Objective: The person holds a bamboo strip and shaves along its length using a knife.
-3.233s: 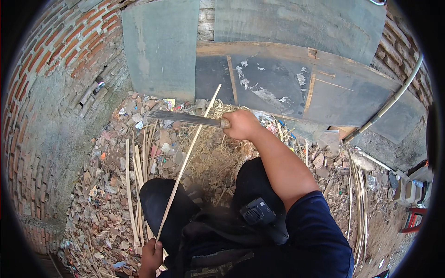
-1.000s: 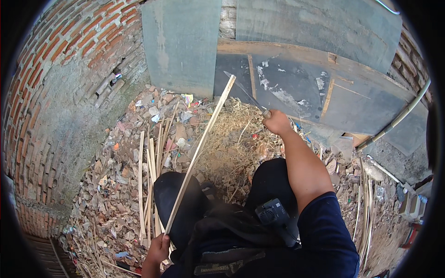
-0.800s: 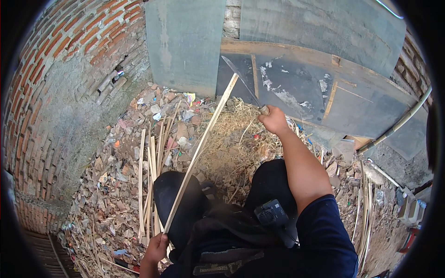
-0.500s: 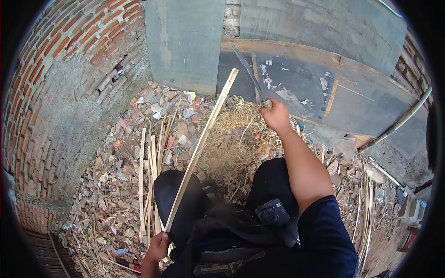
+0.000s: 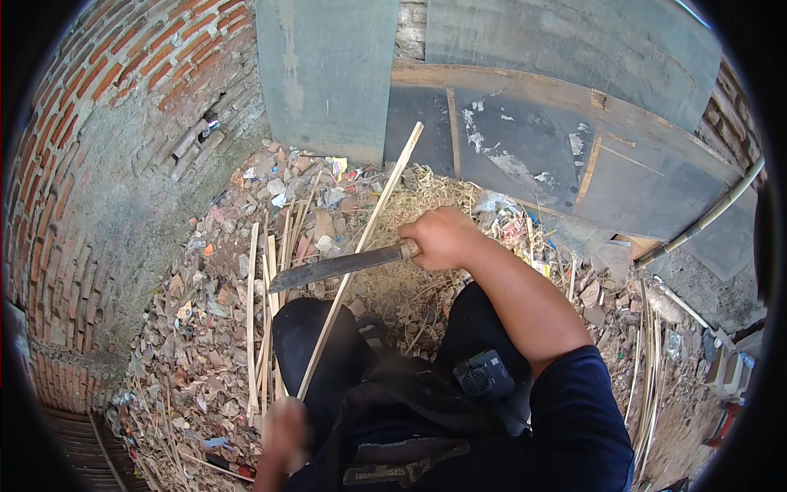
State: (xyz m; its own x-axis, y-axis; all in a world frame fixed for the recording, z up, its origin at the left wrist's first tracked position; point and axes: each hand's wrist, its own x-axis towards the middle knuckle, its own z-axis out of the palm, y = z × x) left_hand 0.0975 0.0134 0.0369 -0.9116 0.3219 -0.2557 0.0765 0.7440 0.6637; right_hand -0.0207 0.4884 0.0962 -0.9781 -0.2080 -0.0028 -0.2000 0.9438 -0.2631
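My right hand (image 5: 443,236) is closed round the handle of a machete (image 5: 316,271), whose dark blade points left. The blade crosses a long pale bamboo strip (image 5: 373,221) about midway along it; I cannot tell whether they touch. The strip slants from low left up and away between my knees. At its near end is my left hand (image 5: 284,435), blurred by motion but closed on the strip. The strip passes over my left leg (image 5: 316,336). Pale shavings (image 5: 430,197) lie heaped on the ground beyond my knees.
More strips (image 5: 252,320) lie left of my left knee, and another bundle (image 5: 648,369) is at the right. Rubble and litter (image 5: 197,361) cover the ground. A brick wall (image 5: 90,205) stands left; grey panels (image 5: 328,82) stand ahead. A dark boxy device (image 5: 484,375) rests by my right thigh.
The machete has come down and swung left from pointing up and away to lying across the strip. My right hand has moved left and slightly nearer. My left hand is now blurred.
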